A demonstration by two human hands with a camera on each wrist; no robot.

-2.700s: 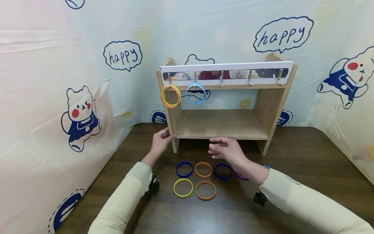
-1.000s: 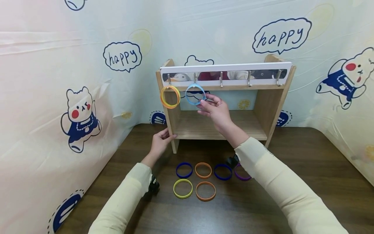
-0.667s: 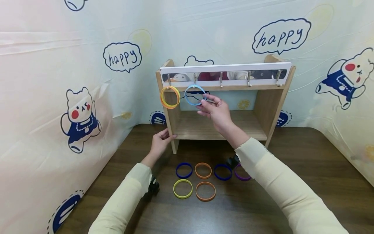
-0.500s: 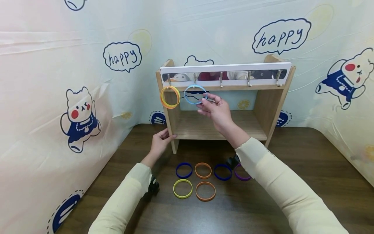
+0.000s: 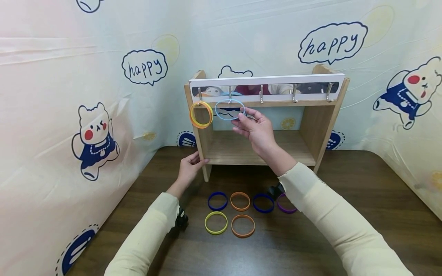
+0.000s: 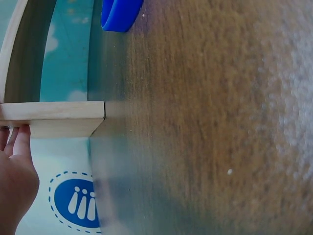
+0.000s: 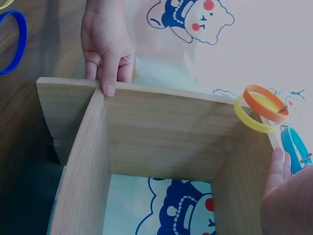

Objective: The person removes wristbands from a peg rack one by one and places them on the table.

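Note:
My right hand (image 5: 258,129) pinches the lower right edge of a light blue silicone wristband (image 5: 215,109) in front of the second hook. The band tilts toward me, its top edge overlapping the hook in the head view. My left hand (image 5: 190,168) grips the left side panel of a wooden shelf (image 5: 262,147). In the right wrist view, its thumb rests where the panel meets the lower board. An orange wristband (image 7: 259,110) and a yellow wristband (image 7: 248,121) hang together on the leftmost hook.
On the table lie two dark blue bands, including the left dark blue band (image 5: 208,202), two orange ones, a yellow band (image 5: 216,232) and a purple band (image 5: 288,211) partly behind my right sleeve. A mirrored hook rail (image 5: 276,79) spans the shelf's top; its three right hooks carry nothing.
My right hand has risen from over the table to the light blue wristband. The band has tilted forward and shifted slightly left and up. The left hand stays put.

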